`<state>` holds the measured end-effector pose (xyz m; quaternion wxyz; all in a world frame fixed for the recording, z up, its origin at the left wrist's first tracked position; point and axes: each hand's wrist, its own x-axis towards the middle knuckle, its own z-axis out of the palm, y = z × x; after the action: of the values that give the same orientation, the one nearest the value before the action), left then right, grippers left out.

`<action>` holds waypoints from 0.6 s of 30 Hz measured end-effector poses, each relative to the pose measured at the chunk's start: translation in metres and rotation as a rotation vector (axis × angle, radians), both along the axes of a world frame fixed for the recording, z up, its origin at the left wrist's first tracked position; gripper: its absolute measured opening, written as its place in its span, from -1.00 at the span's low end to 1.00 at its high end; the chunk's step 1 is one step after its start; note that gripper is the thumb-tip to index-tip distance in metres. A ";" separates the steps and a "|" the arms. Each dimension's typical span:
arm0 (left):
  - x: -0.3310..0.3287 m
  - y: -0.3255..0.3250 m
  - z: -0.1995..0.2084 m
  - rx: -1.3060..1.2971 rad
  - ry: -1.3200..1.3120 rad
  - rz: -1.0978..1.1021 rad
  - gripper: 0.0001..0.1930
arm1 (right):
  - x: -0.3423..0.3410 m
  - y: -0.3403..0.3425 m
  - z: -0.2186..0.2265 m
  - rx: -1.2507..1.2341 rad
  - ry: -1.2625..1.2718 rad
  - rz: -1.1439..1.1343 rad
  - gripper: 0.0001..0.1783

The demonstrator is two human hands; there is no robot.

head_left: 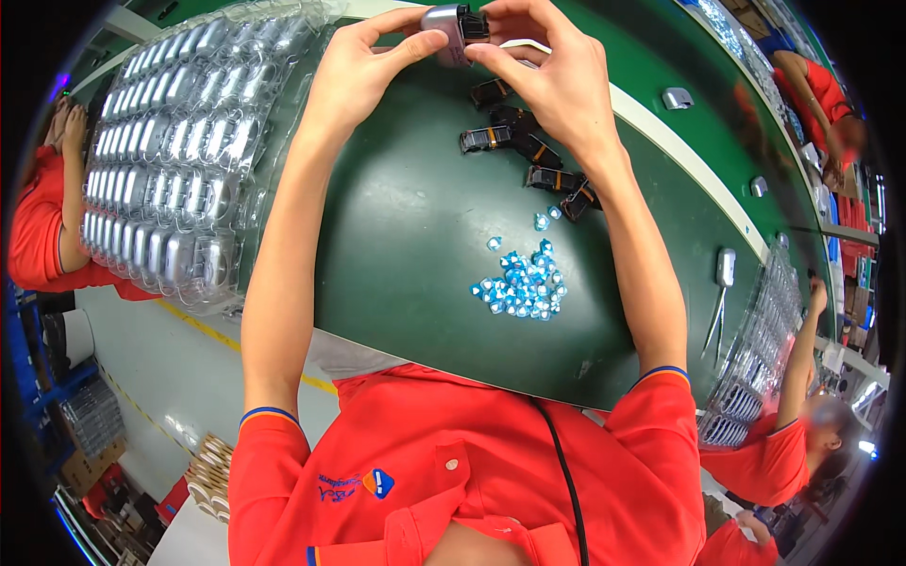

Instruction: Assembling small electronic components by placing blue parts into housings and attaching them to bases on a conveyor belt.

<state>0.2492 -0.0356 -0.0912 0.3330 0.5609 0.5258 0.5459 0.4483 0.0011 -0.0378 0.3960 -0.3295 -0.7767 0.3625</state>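
Left, clear trays [209,296] hold rows of silver cases [178,259]. Far centre, the left hand [363,71] pinches a silver housing [444,19], long axis near-to-far; the right hand [557,85] pinches the black insert [474,26] on its right side.

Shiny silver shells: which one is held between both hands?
The silver-grey, rounded shell at the top middle, between the left hand and right hand. Other shells sit in clear plastic trays or lie loose on green surfaces.
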 end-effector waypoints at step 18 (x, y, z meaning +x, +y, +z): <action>0.009 -0.012 0.023 -0.104 -0.237 -0.123 -0.70 | -0.002 -0.011 -0.010 0.224 0.038 -0.065 -0.69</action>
<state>0.2585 -0.0480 -0.0683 0.4543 0.5057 0.4750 0.5588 0.4459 -0.0100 -0.0482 0.4565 -0.3014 -0.7935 0.2668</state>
